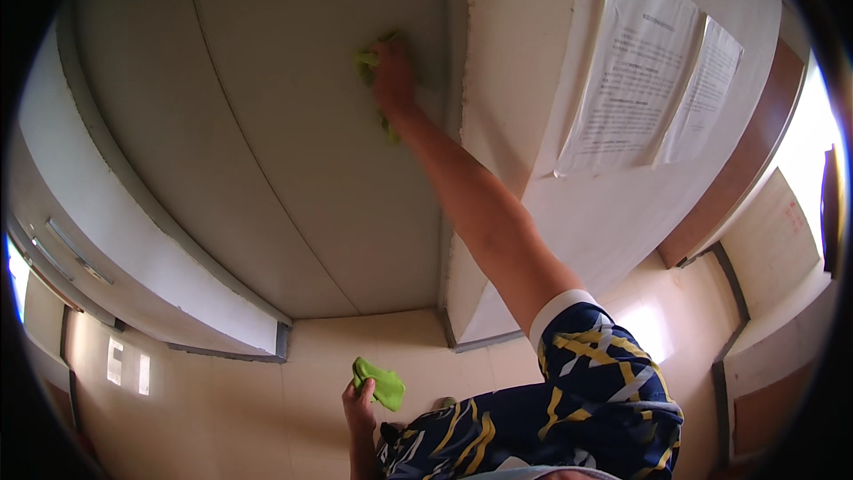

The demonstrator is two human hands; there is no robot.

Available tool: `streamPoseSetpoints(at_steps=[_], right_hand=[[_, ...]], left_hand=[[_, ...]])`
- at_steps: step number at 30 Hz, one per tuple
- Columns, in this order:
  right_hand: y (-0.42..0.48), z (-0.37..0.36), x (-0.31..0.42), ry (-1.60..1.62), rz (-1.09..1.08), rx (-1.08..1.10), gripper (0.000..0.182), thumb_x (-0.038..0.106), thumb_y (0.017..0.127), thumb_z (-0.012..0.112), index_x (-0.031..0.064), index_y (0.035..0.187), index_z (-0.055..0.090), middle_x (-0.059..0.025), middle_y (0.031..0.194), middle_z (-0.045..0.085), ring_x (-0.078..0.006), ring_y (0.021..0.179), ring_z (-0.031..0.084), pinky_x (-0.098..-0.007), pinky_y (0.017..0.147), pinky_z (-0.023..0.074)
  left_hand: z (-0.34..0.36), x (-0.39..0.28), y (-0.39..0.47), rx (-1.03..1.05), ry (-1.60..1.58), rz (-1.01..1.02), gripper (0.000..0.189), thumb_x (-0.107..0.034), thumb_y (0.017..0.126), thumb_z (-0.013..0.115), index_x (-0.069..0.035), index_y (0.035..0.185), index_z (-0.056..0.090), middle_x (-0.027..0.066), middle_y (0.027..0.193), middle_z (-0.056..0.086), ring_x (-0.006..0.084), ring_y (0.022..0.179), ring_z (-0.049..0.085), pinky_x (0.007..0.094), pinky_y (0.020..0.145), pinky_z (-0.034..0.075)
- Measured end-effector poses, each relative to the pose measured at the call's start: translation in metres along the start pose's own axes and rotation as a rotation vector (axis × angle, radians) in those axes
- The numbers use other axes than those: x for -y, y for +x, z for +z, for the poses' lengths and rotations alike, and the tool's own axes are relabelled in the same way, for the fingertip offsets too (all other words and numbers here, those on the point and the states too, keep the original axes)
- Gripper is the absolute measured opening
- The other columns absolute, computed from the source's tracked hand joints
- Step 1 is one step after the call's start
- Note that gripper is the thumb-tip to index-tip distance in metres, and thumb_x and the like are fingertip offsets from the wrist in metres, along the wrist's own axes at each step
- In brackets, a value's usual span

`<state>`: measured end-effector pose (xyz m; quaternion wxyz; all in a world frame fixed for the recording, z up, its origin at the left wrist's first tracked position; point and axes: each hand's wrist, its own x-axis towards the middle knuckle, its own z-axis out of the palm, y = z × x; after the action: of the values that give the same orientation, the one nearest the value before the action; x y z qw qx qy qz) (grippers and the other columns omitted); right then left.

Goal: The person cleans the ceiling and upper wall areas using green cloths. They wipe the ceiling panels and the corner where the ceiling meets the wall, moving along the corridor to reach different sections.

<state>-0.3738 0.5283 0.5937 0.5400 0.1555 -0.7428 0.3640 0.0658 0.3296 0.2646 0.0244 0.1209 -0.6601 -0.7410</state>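
My right arm is stretched out, and my right hand presses a crumpled green cloth against a grey double door. Part of that cloth is hidden behind the fingers and wrist. The spot lies on the right-hand door panel, near the frame. Lower down and close to my body, my left hand grips a second, brighter green cloth, folded into a pad. Its thumb lies over the cloth, which hangs in the air above the floor and touches no surface.
A white wall juts out right of the door, with printed paper sheets stuck on it. Metal handles show on a door at far left. Pale tiles cover the floor. A brown door stands at right.
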Motion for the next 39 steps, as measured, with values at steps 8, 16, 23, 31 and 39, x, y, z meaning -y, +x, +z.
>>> streamPoseSetpoints(at_steps=[8,16,23,31,39], right_hand=[[-0.014,-0.018,-0.005,-0.107,0.057,0.227,0.018,0.004,0.084,0.049,0.0087,0.097,0.06,-0.015,0.102,0.057,-0.0318,0.094,0.058,-0.0411,0.079,0.0468],[0.035,-0.062,-0.038,-0.608,0.006,0.327,0.019,0.01,0.086,0.048,0.0064,0.093,0.065,-0.0178,0.093,0.063,-0.0324,0.083,0.063,-0.0426,0.073,0.0513],[0.042,-0.05,-0.02,-0.794,0.061,0.237,0.016,0.006,0.083,0.051,-0.0015,0.085,0.065,-0.0219,0.091,0.063,-0.0329,0.083,0.066,-0.0406,0.068,0.0547],[0.042,-0.054,-0.024,-0.779,0.037,0.357,0.01,0.004,0.08,0.056,-0.0001,0.082,0.065,-0.0191,0.075,0.065,-0.0321,0.072,0.067,-0.0399,0.061,0.0552],[0.022,-0.042,-0.024,-0.732,-0.03,0.185,0.007,0.003,0.079,0.054,0.0002,0.083,0.059,-0.0199,0.075,0.064,-0.0327,0.071,0.066,-0.0406,0.059,0.0555]], left_hand=[[-0.092,0.071,-0.003,-0.117,0.288,-0.063,0.02,-0.016,0.086,0.059,0.004,0.09,0.06,0.0049,0.076,0.06,0.0142,0.07,0.053,0.0304,0.063,0.043],[-0.212,0.193,-0.101,-0.402,0.057,-0.423,0.025,-0.018,0.082,0.061,0.005,0.092,0.06,0.0144,0.08,0.062,0.0232,0.072,0.06,0.0397,0.063,0.047],[-0.215,0.222,-0.145,-0.219,0.349,-0.787,0.027,-0.02,0.081,0.062,0.004,0.091,0.06,0.0139,0.08,0.062,0.0237,0.071,0.06,0.0399,0.063,0.048],[-0.228,0.23,-0.108,-0.075,0.493,-0.772,0.028,-0.022,0.081,0.063,0.004,0.091,0.061,0.0133,0.079,0.062,0.0242,0.071,0.06,0.0401,0.063,0.049],[-0.233,0.235,-0.021,-0.102,0.43,-0.699,0.028,-0.025,0.081,0.064,0.001,0.09,0.062,0.0108,0.075,0.061,0.0237,0.069,0.06,0.0388,0.063,0.05]])
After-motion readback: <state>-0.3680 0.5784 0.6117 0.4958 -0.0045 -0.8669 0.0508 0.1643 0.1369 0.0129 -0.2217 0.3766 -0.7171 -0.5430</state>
